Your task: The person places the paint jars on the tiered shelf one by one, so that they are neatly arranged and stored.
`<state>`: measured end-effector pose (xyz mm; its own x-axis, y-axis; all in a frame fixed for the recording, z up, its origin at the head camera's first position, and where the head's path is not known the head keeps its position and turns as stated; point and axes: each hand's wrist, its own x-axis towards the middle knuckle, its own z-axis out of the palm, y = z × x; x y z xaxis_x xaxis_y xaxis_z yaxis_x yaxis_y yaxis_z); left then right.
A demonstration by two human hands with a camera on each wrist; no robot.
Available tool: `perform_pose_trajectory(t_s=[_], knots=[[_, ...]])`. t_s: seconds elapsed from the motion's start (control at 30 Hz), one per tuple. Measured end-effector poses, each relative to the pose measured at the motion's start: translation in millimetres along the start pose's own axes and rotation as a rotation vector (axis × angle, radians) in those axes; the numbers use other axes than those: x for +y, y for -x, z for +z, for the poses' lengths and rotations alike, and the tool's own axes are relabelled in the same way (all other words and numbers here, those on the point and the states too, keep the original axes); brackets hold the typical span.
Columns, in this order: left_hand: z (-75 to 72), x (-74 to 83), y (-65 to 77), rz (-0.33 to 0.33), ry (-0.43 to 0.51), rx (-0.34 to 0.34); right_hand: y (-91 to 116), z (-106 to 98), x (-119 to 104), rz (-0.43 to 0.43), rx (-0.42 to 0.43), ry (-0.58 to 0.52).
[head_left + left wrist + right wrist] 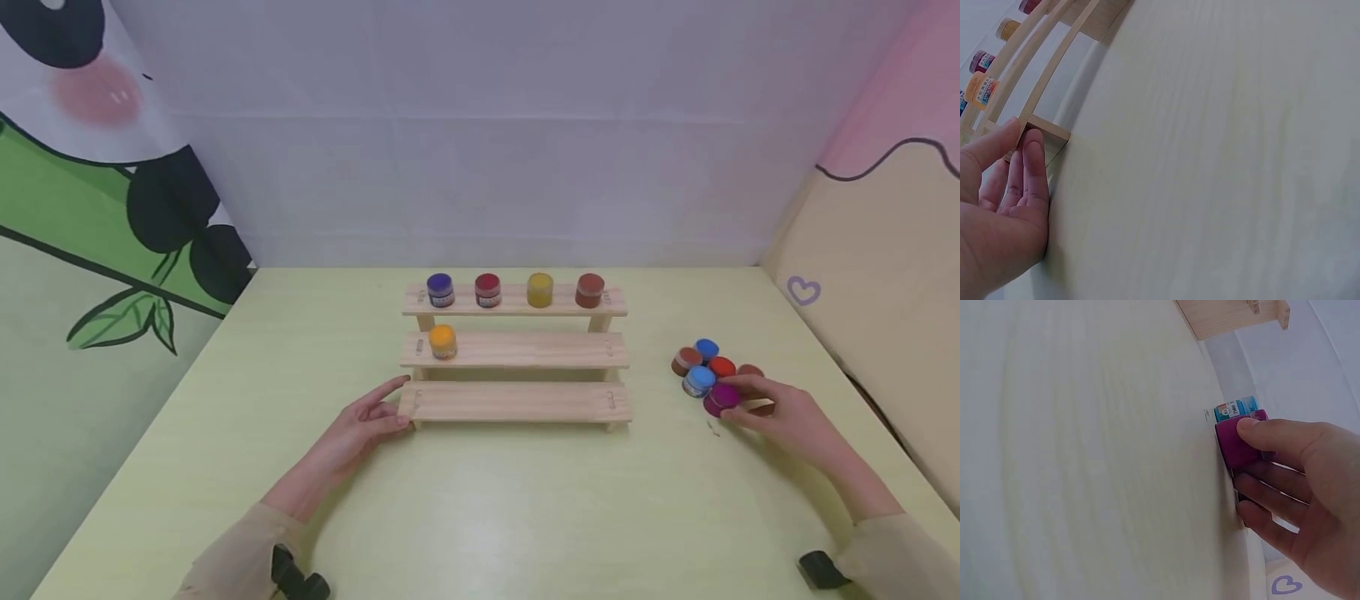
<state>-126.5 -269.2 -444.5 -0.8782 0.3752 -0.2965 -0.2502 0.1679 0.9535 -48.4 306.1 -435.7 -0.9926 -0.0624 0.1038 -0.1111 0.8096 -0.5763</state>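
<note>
At the right of the table, my right hand [783, 417] pinches a purple paint jar [722, 398] between thumb and fingers. The purple jar's side [1237, 444] faces the right wrist camera, with the thumb across it. Close beside it stand a light blue jar [699, 381], a red jar [722, 367], a darker blue jar [707, 348] and brown jars [686, 361], some partly hidden by the hand. My left hand [363, 429] grips the left end of a three-step wooden rack [517, 403] at its lowest step, thumb and fingers around the edge [1047, 128].
On the rack's top step stand a dark blue jar [440, 290], a crimson jar [487, 290], a yellow jar [539, 290] and a brown jar [589, 290]. An orange-yellow jar [442, 342] sits at the left of the middle step. A pale cloth wall [480, 183] rises behind the table.
</note>
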Motion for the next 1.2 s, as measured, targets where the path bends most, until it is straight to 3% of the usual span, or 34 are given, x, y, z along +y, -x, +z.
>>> perform_pose_trajectory(t_s=[0.2,0.8,1.07,1.2], knots=[[1.4,1.3,-0.8,0.003,-0.006,0.012,-1.7,-0.9,-1.4,-0.043,0.060,-0.003],[1.5,0.9,2.5,-0.007,0.017,0.009,-13.6,-11.6,-25.9,-0.080,0.105,0.025],[1.3,1.5,2.8,-0.007,0.017,0.010,-22.1,-1.3,-45.3,-0.128,0.166,-0.006],[1.2,1.4,2.5,-0.004,0.015,0.007,-25.6,2.4,-57.5,-0.113,0.188,-0.013]])
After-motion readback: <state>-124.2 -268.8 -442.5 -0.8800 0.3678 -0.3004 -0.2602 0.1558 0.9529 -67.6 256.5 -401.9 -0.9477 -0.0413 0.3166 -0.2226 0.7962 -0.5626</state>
